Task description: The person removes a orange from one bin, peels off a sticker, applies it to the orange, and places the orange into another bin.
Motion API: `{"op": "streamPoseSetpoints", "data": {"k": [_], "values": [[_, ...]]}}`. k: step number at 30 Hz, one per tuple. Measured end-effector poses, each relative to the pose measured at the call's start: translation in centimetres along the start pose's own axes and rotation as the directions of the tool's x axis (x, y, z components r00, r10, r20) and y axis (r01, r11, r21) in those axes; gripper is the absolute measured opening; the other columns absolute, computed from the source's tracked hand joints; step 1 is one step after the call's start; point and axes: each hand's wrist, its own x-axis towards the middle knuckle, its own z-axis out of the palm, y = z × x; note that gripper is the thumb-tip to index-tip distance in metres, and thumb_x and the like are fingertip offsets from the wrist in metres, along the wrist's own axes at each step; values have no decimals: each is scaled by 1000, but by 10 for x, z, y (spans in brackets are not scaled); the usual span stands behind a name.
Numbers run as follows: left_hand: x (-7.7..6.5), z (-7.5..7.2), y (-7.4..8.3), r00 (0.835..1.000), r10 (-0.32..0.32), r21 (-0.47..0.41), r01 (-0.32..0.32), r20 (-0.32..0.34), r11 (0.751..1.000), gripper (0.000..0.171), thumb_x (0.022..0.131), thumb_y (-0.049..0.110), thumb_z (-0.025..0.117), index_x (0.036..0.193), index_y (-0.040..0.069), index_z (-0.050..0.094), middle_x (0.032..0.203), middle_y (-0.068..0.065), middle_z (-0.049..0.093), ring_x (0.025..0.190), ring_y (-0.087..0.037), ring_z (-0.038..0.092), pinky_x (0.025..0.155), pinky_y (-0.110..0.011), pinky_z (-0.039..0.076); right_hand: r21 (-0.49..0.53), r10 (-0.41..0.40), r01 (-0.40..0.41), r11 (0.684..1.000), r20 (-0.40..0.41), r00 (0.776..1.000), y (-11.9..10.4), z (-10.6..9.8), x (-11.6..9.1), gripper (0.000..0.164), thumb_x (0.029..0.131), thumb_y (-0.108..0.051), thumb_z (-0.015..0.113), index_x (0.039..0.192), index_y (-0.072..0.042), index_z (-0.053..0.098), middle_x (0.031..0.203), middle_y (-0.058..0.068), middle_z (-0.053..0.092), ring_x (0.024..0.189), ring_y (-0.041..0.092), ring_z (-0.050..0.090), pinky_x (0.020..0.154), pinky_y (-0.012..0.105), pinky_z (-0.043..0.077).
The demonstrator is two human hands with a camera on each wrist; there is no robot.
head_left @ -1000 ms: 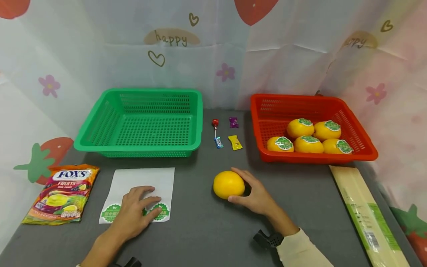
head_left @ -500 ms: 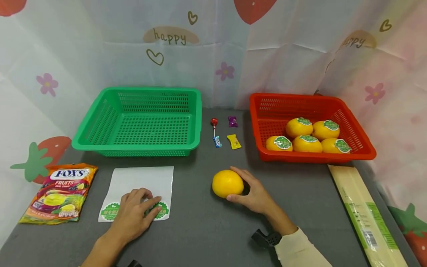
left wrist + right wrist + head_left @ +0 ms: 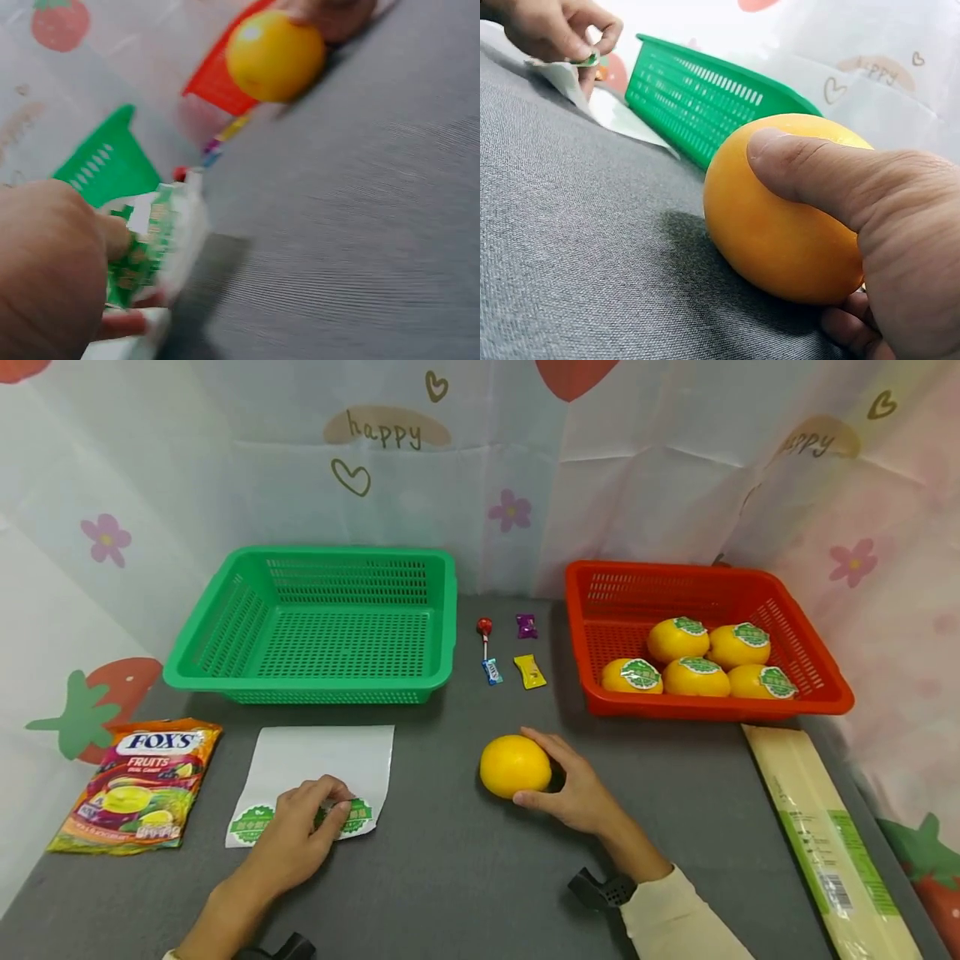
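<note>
My left hand (image 3: 298, 827) is at the lower edge of a white sheet (image 3: 322, 752) with round green stickers (image 3: 252, 824). Its thumb and index finger pinch a green sticker (image 3: 592, 58) at the sheet's right side, where the paper bends upward. In the left wrist view, the fingers partly cover the green sticker (image 3: 159, 225). My right hand (image 3: 576, 789) grips a round yellow fruit (image 3: 514, 766) on the grey table, thumb on the near side and fingers around the far right. No sticker shows on this fruit.
A green basket (image 3: 307, 683) stands behind the sheet. A red basket (image 3: 708, 703) at back right holds several stickered yellow fruits (image 3: 677, 640). Between them lie a lollipop (image 3: 484, 627) and small wrapped sweets (image 3: 529, 672). A candy bag (image 3: 142, 789) lies left; a long pale packet (image 3: 828, 843), right.
The left thumb and index finger have closed together on a sticker, and the sheet's lower right edge has lifted. The right hand and the yellow fruit stay in place. The head view shifts slightly.
</note>
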Motion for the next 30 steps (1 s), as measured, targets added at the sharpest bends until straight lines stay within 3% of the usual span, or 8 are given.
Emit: {"op": "streamPoseSetpoints", "data": {"k": [2,7,10,14,19,25,30], "values": [[8,-6,5,1000,-21,-35,21,2,999,16,89,0,65,95,14,61,91,6,64,90,-16,59,80,-46,41,-5,-4,4,1000,0,1000,0,-1,-1,75,78,-9,80,144,-6,44,134,14,49,118,30,46,103,54,30],[40,-8,33,996,24,-175,-39,-87,984,22,84,-7,67,91,13,62,89,6,60,88,-15,55,79,-31,40,-14,-30,30,999,-16,999,0,-3,-2,76,78,-8,81,144,-5,44,133,15,50,118,31,47,103,54,31],[63,8,56,996,60,-322,-78,-67,943,21,84,-7,68,93,11,64,90,3,61,87,-15,55,78,-28,42,-30,-53,52,998,-35,998,1,-3,-3,76,76,-7,82,143,-3,45,132,14,51,118,30,47,104,54,30],[90,38,82,997,75,-481,-63,6,874,12,88,-2,67,97,7,68,91,-1,64,85,-17,56,77,-35,46,-50,-102,99,994,-43,994,2,0,-3,76,75,-7,83,142,-1,46,132,15,53,118,29,49,104,52,31],[109,71,101,1000,-8,-552,-1,-14,834,7,89,2,68,95,5,71,84,-1,61,80,-19,52,69,-36,45,-51,-140,138,989,-41,989,2,5,-1,76,75,-5,83,141,1,46,131,16,53,116,29,50,103,49,34],[116,101,109,990,-83,-565,2,-117,825,7,85,5,74,91,3,74,71,-4,58,76,-29,47,63,-35,38,-55,-147,144,988,-50,988,2,4,-1,77,73,-4,84,140,2,47,130,15,54,116,29,51,102,49,36],[115,115,108,982,-93,-522,-7,-165,853,6,82,9,78,87,6,76,60,4,48,71,-24,44,59,-32,34,-58,-132,129,990,-51,990,1,5,-1,77,74,-6,84,141,-1,47,132,15,53,120,29,49,103,49,34]]}}
